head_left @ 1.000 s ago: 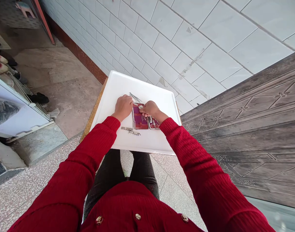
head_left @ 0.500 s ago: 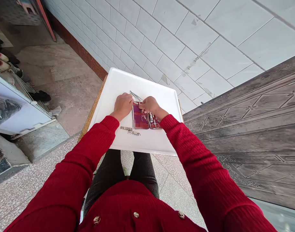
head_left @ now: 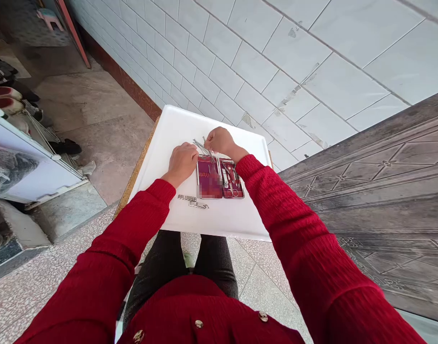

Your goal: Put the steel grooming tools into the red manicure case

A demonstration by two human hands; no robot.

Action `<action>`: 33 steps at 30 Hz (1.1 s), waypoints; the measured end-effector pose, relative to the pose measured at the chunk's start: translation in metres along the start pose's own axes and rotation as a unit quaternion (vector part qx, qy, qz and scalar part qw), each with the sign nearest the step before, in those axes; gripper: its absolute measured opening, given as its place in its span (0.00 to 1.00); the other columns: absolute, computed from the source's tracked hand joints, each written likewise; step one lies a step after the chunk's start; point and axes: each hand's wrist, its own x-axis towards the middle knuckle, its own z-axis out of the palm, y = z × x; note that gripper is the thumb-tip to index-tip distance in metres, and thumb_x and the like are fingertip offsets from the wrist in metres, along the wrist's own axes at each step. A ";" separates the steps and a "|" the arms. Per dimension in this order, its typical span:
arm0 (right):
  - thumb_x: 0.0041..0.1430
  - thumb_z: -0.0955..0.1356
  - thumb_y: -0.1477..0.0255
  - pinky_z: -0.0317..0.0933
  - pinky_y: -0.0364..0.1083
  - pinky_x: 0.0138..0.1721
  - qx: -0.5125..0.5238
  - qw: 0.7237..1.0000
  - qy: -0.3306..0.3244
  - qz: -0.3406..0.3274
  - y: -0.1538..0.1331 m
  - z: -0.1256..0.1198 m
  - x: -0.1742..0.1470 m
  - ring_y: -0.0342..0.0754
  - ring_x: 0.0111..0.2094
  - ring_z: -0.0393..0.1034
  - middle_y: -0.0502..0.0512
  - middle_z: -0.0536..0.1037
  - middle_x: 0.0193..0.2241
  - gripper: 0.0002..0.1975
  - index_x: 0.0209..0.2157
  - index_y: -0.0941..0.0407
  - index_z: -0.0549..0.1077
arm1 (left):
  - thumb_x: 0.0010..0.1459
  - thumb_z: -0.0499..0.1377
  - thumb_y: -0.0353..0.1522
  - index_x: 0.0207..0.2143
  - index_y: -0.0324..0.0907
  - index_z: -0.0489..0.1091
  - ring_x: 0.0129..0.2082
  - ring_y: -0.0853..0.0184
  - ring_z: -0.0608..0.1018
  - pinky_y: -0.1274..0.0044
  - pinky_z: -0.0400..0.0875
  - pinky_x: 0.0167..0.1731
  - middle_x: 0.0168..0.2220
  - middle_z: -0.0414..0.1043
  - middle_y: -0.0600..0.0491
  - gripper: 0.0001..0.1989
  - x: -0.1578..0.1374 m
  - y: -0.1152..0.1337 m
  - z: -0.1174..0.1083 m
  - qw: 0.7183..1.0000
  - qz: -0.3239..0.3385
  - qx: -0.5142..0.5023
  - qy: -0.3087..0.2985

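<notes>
An open manicure case with a purple-red lining lies on a white tabletop. My left hand is closed at the case's upper left edge, fingers curled on it. Beyond the case, my right hand pinches a slim metal tool; its exact kind is too small to make out. Thin metal tools lie beside those fingertips. Small scissors and other tools sit in the case's right half. Two nail clippers rest on the tabletop near its front.
A white tiled wall runs behind the table. To the right is a grey patterned panel. At the left stands a white rack with shoes on it.
My right hand has moved away from the case's middle to beyond its far edge, with a slim metal tool in its fingers. My left hand stays at the case. The view has shifted slightly.
</notes>
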 end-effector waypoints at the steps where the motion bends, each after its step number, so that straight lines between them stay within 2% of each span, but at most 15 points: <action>1: 0.52 0.71 0.81 0.71 0.45 0.33 -0.022 1.000 -0.002 -0.005 -0.003 0.001 0.004 0.48 0.24 0.74 0.52 0.75 0.17 0.11 0.18 0.57 0.73 | 0.64 0.52 0.24 0.28 0.45 0.74 0.55 0.56 0.76 0.58 0.70 0.58 0.43 0.82 0.49 0.15 0.000 0.000 0.000 1.000 -0.001 -0.004 0.002; 7: 0.56 0.71 0.80 0.72 0.47 0.36 -0.090 0.995 -0.030 -0.035 -0.017 0.012 0.019 0.52 0.29 0.78 0.56 0.80 0.21 0.08 0.24 0.58 0.79 | 0.64 0.52 0.24 0.28 0.45 0.75 0.55 0.56 0.77 0.57 0.71 0.58 0.46 0.82 0.50 0.15 0.000 0.000 0.000 1.000 -0.002 -0.011 0.007; 12: 0.59 0.71 0.79 0.71 0.47 0.39 -0.109 0.994 -0.007 -0.028 -0.018 0.008 0.003 0.53 0.35 0.80 0.57 0.83 0.26 0.08 0.27 0.58 0.80 | 0.65 0.52 0.25 0.30 0.44 0.76 0.56 0.55 0.77 0.57 0.70 0.58 0.47 0.82 0.48 0.16 0.000 0.000 -0.001 1.000 0.004 -0.007 -0.002; 14: 0.60 0.71 0.78 0.71 0.46 0.38 -0.093 0.995 -0.018 -0.003 -0.015 0.004 -0.013 0.52 0.33 0.80 0.57 0.83 0.27 0.09 0.26 0.58 0.78 | 0.65 0.52 0.25 0.30 0.44 0.76 0.56 0.54 0.77 0.57 0.71 0.57 0.46 0.81 0.47 0.15 0.001 0.000 -0.001 1.000 0.006 -0.002 -0.004; 18: 0.62 0.71 0.77 0.71 0.43 0.36 -0.044 0.991 -0.109 0.065 -0.010 -0.001 -0.045 0.46 0.28 0.79 0.55 0.84 0.27 0.12 0.23 0.58 0.75 | 0.66 0.51 0.25 0.30 0.44 0.75 0.55 0.53 0.77 0.57 0.71 0.56 0.45 0.81 0.46 0.16 0.001 -0.001 0.000 1.000 0.015 0.018 -0.006; 21: 0.62 0.71 0.78 0.71 0.43 0.37 -0.063 0.985 -0.137 0.082 -0.010 0.002 -0.061 0.46 0.28 0.79 0.56 0.84 0.25 0.15 0.20 0.58 0.74 | 0.67 0.51 0.26 0.30 0.44 0.75 0.54 0.53 0.77 0.58 0.71 0.56 0.44 0.81 0.46 0.16 0.001 -0.001 0.001 1.000 0.014 0.027 -0.007; 24: 0.60 0.71 0.80 0.72 0.44 0.39 -0.078 0.984 -0.134 0.090 -0.015 0.006 -0.067 0.48 0.29 0.80 0.56 0.83 0.23 0.16 0.19 0.58 0.74 | 0.66 0.51 0.25 0.31 0.43 0.75 0.55 0.53 0.76 0.57 0.71 0.57 0.45 0.80 0.46 0.16 0.002 0.000 0.002 1.000 0.007 0.029 -0.007; 28: 0.56 0.70 0.84 0.74 0.44 0.40 -0.041 0.986 -0.123 0.109 -0.020 0.012 -0.070 0.48 0.29 0.80 0.55 0.81 0.20 0.14 0.19 0.58 0.74 | 0.66 0.50 0.25 0.32 0.43 0.76 0.55 0.54 0.76 0.58 0.71 0.57 0.44 0.80 0.46 0.16 0.002 0.000 0.001 0.999 0.007 0.029 -0.012; 33: 0.55 0.71 0.83 0.69 0.40 0.29 0.030 0.985 -0.106 0.131 -0.011 0.020 -0.064 0.43 0.21 0.73 0.51 0.77 0.16 0.16 0.17 0.57 0.71 | 0.66 0.51 0.25 0.30 0.43 0.75 0.55 0.54 0.77 0.59 0.71 0.56 0.44 0.81 0.46 0.16 0.001 0.001 -0.001 1.000 0.009 0.022 -0.011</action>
